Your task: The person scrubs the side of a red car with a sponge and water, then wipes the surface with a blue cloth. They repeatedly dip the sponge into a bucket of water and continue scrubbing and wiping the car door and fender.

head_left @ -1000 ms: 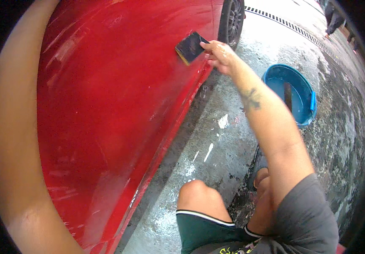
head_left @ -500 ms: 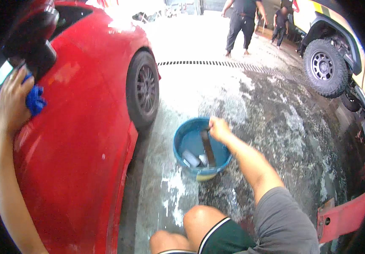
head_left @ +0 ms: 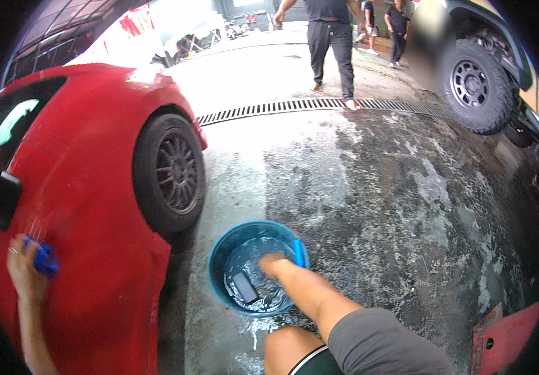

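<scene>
My left hand (head_left: 27, 269) presses a crumpled blue cloth (head_left: 46, 259) against the side of a red car (head_left: 94, 237), its fingers bent over the cloth. Below and to the right, my right hand (head_left: 273, 265) reaches into a blue bucket (head_left: 217, 259) of rippling water on the floor. Its fingers are under the surface, so what they touch or hold is hidden. A dark grey block (head_left: 244, 287), perhaps a sponge, lies in the water left of that hand. A bright blue piece (head_left: 299, 253) sits at the bucket's right rim.
The car's wheel (head_left: 173, 172) stands just beyond the bucket. A drain grate (head_left: 251, 114) crosses the wet concrete, with a barefoot person (head_left: 332, 50) walking there and others behind. At right are a raised vehicle's tyre (head_left: 477, 86) and a red metal beam (head_left: 510, 337).
My right hand has gone down into the bucket; the dark strip it held is out of sight. My left hand and cloth are lower on the car. The nearest person has come closer.
</scene>
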Demonstrator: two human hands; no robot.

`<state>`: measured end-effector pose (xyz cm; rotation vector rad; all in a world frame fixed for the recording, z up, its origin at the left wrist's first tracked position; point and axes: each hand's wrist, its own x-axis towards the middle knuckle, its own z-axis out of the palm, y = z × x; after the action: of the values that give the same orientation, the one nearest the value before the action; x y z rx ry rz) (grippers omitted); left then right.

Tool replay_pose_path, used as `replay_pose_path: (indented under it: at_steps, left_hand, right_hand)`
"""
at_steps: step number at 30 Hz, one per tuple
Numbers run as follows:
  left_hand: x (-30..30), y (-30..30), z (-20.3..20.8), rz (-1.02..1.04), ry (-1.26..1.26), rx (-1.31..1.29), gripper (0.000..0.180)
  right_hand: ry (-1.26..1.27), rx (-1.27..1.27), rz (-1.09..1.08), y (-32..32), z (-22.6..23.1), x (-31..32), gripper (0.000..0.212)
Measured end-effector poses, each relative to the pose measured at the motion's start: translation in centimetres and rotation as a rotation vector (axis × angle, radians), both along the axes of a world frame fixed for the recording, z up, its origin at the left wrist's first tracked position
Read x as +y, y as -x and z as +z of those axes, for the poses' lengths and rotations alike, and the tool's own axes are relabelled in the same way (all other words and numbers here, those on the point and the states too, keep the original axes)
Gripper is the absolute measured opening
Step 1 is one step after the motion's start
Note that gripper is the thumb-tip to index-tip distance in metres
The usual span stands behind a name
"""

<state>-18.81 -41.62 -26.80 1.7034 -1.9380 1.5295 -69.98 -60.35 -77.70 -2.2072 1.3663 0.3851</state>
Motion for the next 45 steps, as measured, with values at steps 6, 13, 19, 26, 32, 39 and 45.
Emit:
replay_pose_path:
  at_steps: [6, 13, 19, 26, 32, 39, 45]
  left_hand:
    - [-7.0, 24.1, -20.4, -0.336, -0.494, 0.701, 0.035]
    - [-15.2, 36.8, -40.8, 0.149, -1.488, 0.532, 0.09]
    - [-18.5, 30.2, -55.0, 0.351, -1.683, 0.548, 0.12]
    - [-16.8, 33.4, -50.6, 0.393, -1.494, 0.406, 0.084]
    - [-17.6, 34.5, -50.2, 0.401, -1.564, 0.409, 0.074]
    - [-16.1, 35.1, -46.3, 0.484, -1.174, 0.769, 0.069]
    - [-13.5, 37.9, -39.4, 0.158, -1.062, 1.27, 0.075]
  right_hand:
    - [0.176, -0.189, -0.025, -1.8, 2.4, -1.6, 0.032]
    - [0.14, -0.181, -0.194, 0.7, 2.7, -1.2, 0.031]
    - [0.118, -0.175, -0.115, -1.6, 5.0, -1.4, 0.029]
    - [-0.055, -0.097, -0.095, -2.3, 4.3, -1.9, 0.055]
    - [-0.118, -0.053, -0.077, -4.2, -4.5, -2.6, 0.041]
    - [-0.171, -0.034, -0.051, -4.6, -4.5, -1.9, 0.04]
    - [-0.234, -0.09, -0.197, 3.4, -0.6, 2.2, 0.039]
